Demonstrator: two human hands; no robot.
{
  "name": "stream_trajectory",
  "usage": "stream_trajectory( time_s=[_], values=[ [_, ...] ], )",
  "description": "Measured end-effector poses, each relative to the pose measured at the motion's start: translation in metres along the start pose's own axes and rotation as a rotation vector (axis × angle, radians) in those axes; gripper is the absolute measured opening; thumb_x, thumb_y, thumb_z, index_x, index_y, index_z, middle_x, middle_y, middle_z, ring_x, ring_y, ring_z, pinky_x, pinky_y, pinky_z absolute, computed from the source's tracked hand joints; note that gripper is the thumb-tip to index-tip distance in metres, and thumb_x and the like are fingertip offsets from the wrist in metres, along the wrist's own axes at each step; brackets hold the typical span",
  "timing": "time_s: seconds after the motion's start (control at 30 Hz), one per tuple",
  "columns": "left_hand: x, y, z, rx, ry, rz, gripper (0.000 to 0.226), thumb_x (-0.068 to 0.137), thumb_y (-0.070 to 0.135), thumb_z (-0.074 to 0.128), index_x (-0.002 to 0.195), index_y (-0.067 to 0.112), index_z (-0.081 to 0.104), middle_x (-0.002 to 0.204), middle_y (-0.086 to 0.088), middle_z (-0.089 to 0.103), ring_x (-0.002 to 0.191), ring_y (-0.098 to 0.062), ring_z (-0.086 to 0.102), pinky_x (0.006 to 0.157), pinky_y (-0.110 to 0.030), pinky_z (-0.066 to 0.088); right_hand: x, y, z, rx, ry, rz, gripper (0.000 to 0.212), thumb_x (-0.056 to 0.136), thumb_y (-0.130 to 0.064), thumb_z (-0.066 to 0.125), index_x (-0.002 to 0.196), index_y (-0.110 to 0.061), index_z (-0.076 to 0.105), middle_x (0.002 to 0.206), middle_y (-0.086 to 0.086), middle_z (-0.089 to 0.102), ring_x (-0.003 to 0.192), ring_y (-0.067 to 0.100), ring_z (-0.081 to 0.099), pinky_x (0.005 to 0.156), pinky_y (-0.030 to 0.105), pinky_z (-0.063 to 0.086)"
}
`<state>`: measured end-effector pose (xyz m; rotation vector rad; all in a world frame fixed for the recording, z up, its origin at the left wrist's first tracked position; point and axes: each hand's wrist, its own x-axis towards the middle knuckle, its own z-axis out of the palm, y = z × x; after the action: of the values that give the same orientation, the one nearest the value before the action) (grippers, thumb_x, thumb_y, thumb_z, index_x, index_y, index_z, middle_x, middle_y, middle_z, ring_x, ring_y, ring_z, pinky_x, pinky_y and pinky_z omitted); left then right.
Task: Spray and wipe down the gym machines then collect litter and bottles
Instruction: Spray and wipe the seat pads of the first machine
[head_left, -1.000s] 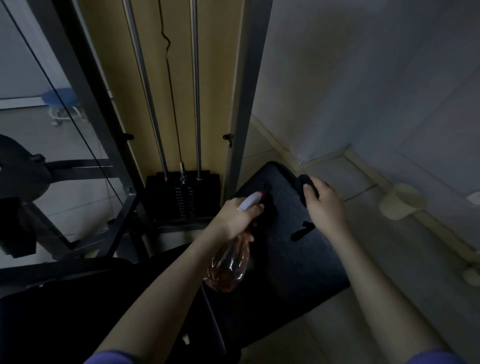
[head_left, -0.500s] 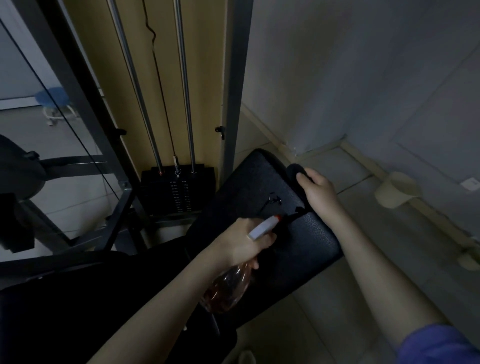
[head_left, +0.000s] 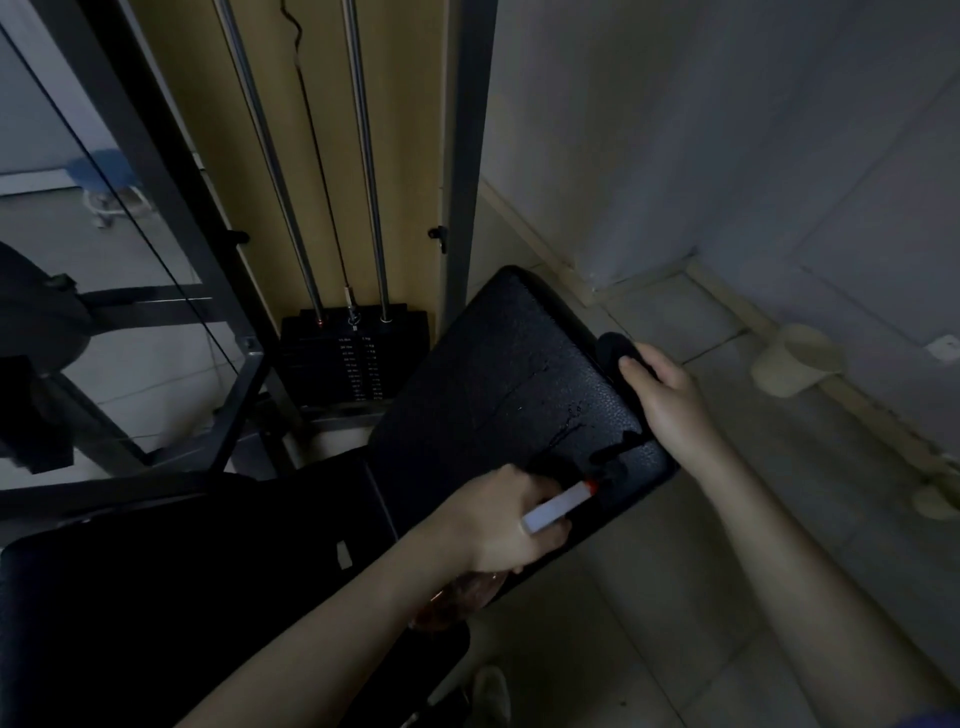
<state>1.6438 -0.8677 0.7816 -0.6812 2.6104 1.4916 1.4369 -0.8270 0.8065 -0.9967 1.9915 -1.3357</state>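
Observation:
A black padded seat (head_left: 498, 379) of a cable weight machine slopes away in the middle of the head view, with wet droplets near its right edge. My left hand (head_left: 493, 525) grips a clear orange-tinted spray bottle (head_left: 457, 597) by its white trigger head, whose red nozzle is over the pad's near right corner. My right hand (head_left: 667, 400) holds a dark cloth (head_left: 615, 348) at the pad's right edge; most of the cloth is hidden under the hand.
The weight stack (head_left: 353, 364) with its steel guide rods (head_left: 363, 156) stands behind the pad. A pale plastic cup (head_left: 795, 358) lies on the tiled floor by the right wall. Another black pad (head_left: 182, 597) fills the lower left. A grey frame post (head_left: 462, 156) rises beside the stack.
My left hand has drawn the spray bottle back toward me, down to the pad's near corner. My right hand with the cloth has slid from the pad's top to its right edge.

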Motion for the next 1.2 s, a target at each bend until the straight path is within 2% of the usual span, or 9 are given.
stream_trajectory(
  time_s=[0.13, 0.23, 0.33, 0.47, 0.53, 0.63, 0.87, 1.03, 1.2],
  values=[
    [-0.004, -0.002, 0.004, -0.010, -0.003, 0.011, 0.018, 0.093, 0.027, 0.055, 0.078, 0.038, 0.052, 0.076, -0.013, 0.068, 0.061, -0.023, 0.068, 0.061, -0.043, 0.056, 0.000, -0.001, 0.001, -0.011, 0.003, -0.015, 0.021, 0.098, -0.021, 0.048, 0.113, -0.025, 0.062, 0.104, -0.011, 0.065, 0.103, 0.011, 0.060, 0.084, 0.022, 0.044],
    [-0.008, -0.011, 0.003, -0.038, 0.035, -0.005, 0.008, 0.092, 0.030, 0.054, 0.085, 0.031, 0.053, 0.077, -0.008, 0.068, 0.058, -0.021, 0.067, 0.059, -0.042, 0.057, -0.006, -0.001, -0.002, -0.036, -0.011, -0.040, 0.022, 0.098, -0.020, 0.047, 0.115, -0.026, 0.061, 0.104, -0.015, 0.064, 0.101, 0.006, 0.060, 0.082, 0.015, 0.044],
    [-0.014, -0.015, -0.003, -0.115, 0.099, -0.013, 0.029, 0.094, 0.027, 0.054, 0.077, 0.050, 0.052, 0.070, 0.003, 0.063, 0.054, -0.018, 0.067, 0.055, -0.031, 0.054, -0.010, 0.003, -0.006, -0.135, -0.040, -0.072, 0.024, 0.099, -0.023, 0.045, 0.118, -0.027, 0.060, 0.107, -0.013, 0.064, 0.103, 0.005, 0.059, 0.081, 0.011, 0.045],
    [-0.019, -0.025, -0.013, -0.141, 0.144, -0.066, 0.017, 0.094, 0.026, 0.054, 0.078, 0.034, 0.053, 0.073, -0.003, 0.065, 0.053, -0.018, 0.067, 0.065, -0.042, 0.058, -0.016, 0.010, 0.006, -0.633, 0.103, -0.279, 0.046, 0.095, -0.031, 0.035, 0.132, -0.011, 0.052, 0.129, 0.009, 0.055, 0.118, 0.027, 0.049, 0.098, 0.039, 0.043],
    [-0.018, -0.032, -0.018, -0.168, 0.170, -0.096, 0.009, 0.093, 0.026, 0.054, 0.093, 0.018, 0.059, 0.079, -0.007, 0.066, 0.053, -0.019, 0.067, 0.064, -0.046, 0.058, -0.032, 0.013, 0.012, -0.917, 0.138, -0.461, 0.046, 0.095, -0.027, 0.034, 0.133, -0.007, 0.050, 0.132, 0.014, 0.052, 0.118, 0.031, 0.045, 0.095, 0.043, 0.043],
    [-0.018, -0.036, -0.024, -0.177, 0.208, -0.098, 0.015, 0.094, 0.025, 0.054, 0.101, 0.012, 0.059, 0.083, -0.008, 0.066, 0.052, -0.020, 0.067, 0.063, -0.044, 0.058, -0.056, 0.021, 0.005, -1.180, 0.101, -0.619, 0.045, 0.094, -0.026, 0.035, 0.131, -0.010, 0.053, 0.136, 0.013, 0.050, 0.122, 0.031, 0.044, 0.096, 0.045, 0.041],
    [-0.022, -0.049, -0.031, -0.209, 0.264, -0.141, 0.030, 0.095, 0.024, 0.053, 0.121, 0.009, 0.056, 0.092, -0.011, 0.065, 0.056, -0.021, 0.068, 0.065, -0.048, 0.058, -0.060, 0.031, 0.024, -1.288, 0.176, -0.606, 0.048, 0.087, -0.023, 0.039, 0.130, -0.009, 0.055, 0.135, 0.014, 0.052, 0.124, 0.030, 0.043, 0.104, 0.043, 0.029],
    [-0.029, -0.048, -0.034, -0.214, 0.276, -0.122, 0.030, 0.096, 0.022, 0.051, 0.125, 0.025, 0.055, 0.087, -0.004, 0.064, 0.057, -0.023, 0.068, 0.063, -0.044, 0.059, -0.101, 0.076, 0.057, -1.427, -0.098, -0.708, 0.049, 0.087, -0.019, 0.037, 0.131, -0.008, 0.055, 0.138, 0.015, 0.050, 0.129, 0.028, 0.042, 0.109, 0.040, 0.024],
    [-0.041, -0.060, -0.039, -0.244, 0.337, -0.166, 0.017, 0.095, 0.026, 0.054, 0.103, 0.013, 0.061, 0.084, -0.009, 0.067, 0.054, -0.024, 0.068, 0.063, -0.049, 0.057, -0.083, 0.051, 0.036, -1.406, 0.125, -0.636, 0.047, 0.090, -0.020, 0.047, 0.136, -0.010, 0.049, 0.142, 0.013, 0.046, 0.132, 0.029, 0.042, 0.110, 0.043, 0.023]
  ],
)
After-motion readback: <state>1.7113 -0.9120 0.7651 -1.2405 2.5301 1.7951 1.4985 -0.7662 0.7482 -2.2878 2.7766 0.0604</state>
